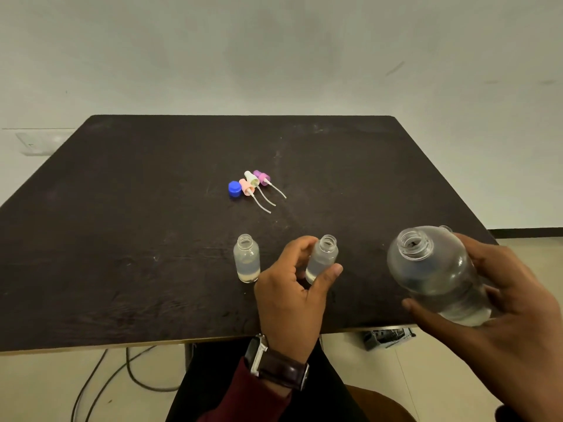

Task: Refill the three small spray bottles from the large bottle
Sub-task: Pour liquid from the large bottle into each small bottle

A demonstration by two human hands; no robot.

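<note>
On the dark table [122,223], the right hand [502,315] grips the uncapped large bottle [438,275], tilted at four o'clock. The left hand [292,287] pinches one small bottle [321,258]; another [246,258] stands at its nine o'clock. Three spray heads [254,184] and a blue cap [234,189] lie at twelve o'clock.

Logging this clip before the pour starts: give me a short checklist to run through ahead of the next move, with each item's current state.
1. Large bottle uncapped: ok, its neck is open and the blue cap lies on the table.
2. Right hand grips the large bottle: ok, held tilted.
3. Left hand steadies the target small bottle: ok, pinched between thumb and fingers.
4. Target bottle open: ok, three spray tops lie apart on the table.
5. Second small bottle upright and open: ok.
6. Third small bottle located: cannot tell, mostly hidden behind the large bottle.
</note>
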